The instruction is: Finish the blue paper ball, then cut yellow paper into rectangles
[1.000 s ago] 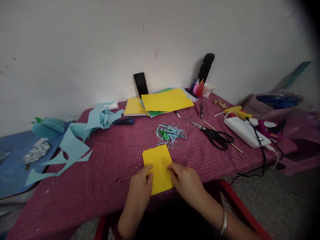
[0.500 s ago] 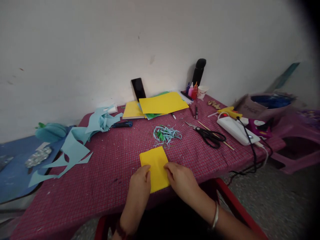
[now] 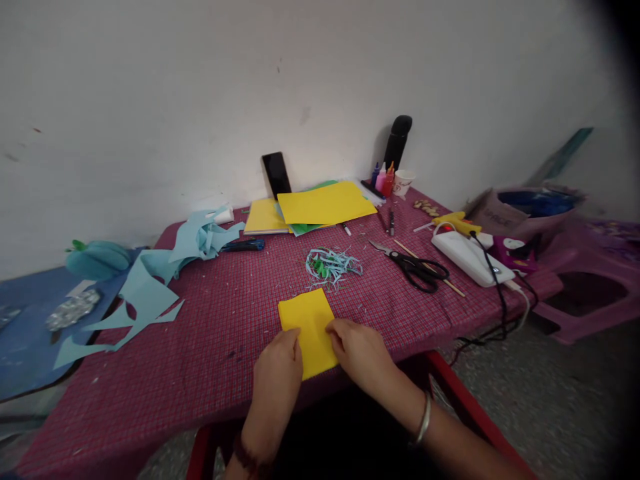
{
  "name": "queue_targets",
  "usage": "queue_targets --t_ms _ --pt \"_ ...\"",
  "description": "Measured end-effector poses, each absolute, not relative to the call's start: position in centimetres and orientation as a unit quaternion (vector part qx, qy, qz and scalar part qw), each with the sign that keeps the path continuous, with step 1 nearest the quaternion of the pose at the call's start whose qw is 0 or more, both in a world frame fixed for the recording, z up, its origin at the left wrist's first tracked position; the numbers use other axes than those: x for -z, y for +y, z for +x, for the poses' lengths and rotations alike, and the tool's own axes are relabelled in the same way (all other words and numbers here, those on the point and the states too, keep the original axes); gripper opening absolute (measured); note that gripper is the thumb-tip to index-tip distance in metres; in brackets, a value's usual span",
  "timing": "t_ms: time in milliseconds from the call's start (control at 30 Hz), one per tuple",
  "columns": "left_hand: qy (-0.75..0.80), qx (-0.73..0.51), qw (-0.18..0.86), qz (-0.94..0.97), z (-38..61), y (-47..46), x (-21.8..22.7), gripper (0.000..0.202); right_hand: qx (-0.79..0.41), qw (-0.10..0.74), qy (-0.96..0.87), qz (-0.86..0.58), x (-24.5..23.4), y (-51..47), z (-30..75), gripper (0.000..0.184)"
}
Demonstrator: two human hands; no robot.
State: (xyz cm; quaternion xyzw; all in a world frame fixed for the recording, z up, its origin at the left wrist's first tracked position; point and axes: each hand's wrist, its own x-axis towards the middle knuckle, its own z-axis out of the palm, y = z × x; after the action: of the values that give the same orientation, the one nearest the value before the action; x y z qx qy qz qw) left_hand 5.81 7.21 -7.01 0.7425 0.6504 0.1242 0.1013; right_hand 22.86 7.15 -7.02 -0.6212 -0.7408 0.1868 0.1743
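A folded piece of yellow paper (image 3: 313,327) lies at the front edge of the checked tablecloth, in the lower middle of the head view. My left hand (image 3: 281,363) is closed on its left edge, thumb on top. Gripping the opposite edge, my right hand (image 3: 357,350) has its fingers curled and pressed together. The fingertips beneath the paper are hidden. Just beyond it sits a tangle of thin blue and green paper shreds (image 3: 333,267). Black-handled scissors (image 3: 417,267) rest to the right with their blades apart, across a thin wooden stick (image 3: 453,287).
Cut light-blue paper (image 3: 150,297) sprawls over the left side. Behind are yellow sheets (image 3: 327,203), a phone (image 3: 277,175) against the wall, and glue bottles (image 3: 383,180) beside a paper cup (image 3: 403,182). A yellow glue gun (image 3: 457,222) and a white power strip (image 3: 470,259) with cables occupy the right.
Both hands keep their hold on the yellow paper and have barely moved. The whole view has shifted slightly; the objects on the table stay in place.
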Motion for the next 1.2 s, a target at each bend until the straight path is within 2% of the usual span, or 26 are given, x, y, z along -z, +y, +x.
queue_targets --t_ms 167,300,400,533,667,833,967,1067,1200 --pt "0.604 -0.004 -0.019 0.797 6.5 6.5 5.3 0.026 -0.179 0.157 -0.748 -0.620 6.6 7.1 22.9 0.023" --pt "0.462 -0.026 -0.090 0.882 6.8 6.9 5.8 0.026 -0.162 0.140 -0.755 -0.620 6.6 7.0 22.8 0.020" --pt "0.360 -0.038 -0.040 0.931 6.1 7.4 6.7 0.032 -0.149 0.132 -0.760 -0.618 6.8 7.0 22.8 0.020" --pt "0.278 -0.058 0.045 0.958 4.6 7.6 6.8 0.029 -0.144 0.131 -0.762 -0.618 7.0 7.0 22.9 0.020" --pt "0.284 -0.074 0.070 0.953 3.6 6.7 7.1 0.046 -0.150 0.124 -0.764 -0.615 7.0 6.9 22.9 0.018" --pt "0.289 -0.050 0.016 0.956 3.7 5.8 8.3 0.057 -0.115 0.110 -0.764 -0.625 7.1 6.4 22.7 0.021" --pt "0.283 -0.040 -0.033 0.958 3.3 5.4 9.1 0.050 -0.054 0.128 -0.778 -0.613 7.3 6.3 22.6 0.018" --pt "0.276 -0.078 -0.069 0.956 2.2 4.9 9.7 0.045 -0.013 0.154 -0.792 -0.590 7.4 6.0 22.9 0.017" --pt "0.315 -0.145 -0.085 0.934 1.2 4.5 10.3 0.034 -0.060 0.178 -0.859 -0.476 7.8 4.8 23.2 0.016"
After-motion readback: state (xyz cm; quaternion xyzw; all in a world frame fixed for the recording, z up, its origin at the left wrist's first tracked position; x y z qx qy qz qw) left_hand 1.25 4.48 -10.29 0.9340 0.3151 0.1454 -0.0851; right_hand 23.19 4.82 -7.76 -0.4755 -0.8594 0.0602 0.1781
